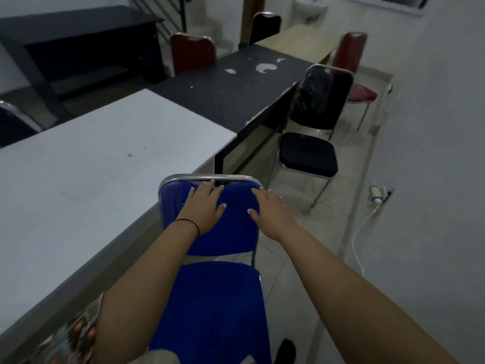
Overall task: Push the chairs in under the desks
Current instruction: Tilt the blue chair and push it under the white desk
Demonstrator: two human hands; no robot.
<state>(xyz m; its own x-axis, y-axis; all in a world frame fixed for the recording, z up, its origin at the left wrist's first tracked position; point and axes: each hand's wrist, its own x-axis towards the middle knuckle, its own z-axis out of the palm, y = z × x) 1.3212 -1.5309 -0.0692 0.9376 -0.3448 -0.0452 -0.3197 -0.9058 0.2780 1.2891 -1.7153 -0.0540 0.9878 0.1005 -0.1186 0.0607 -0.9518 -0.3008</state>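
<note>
Both hands lie flat, fingers spread, on the blue chair's (pixel 217 232) backrest at lower centre of the frame, left hand (pixel 206 203) beside right hand (pixel 271 212), gripping nothing, chair beside the white desk (pixel 91 166).

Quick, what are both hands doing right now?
Left hand: open, flat on the blue chair back, fingers straight.
Right hand: open, flat on the same chair back; holds nothing.

A classroom-like office: joined desks (pixel 118 143) ringed by stacking chairs (pixel 309 153).
</note>
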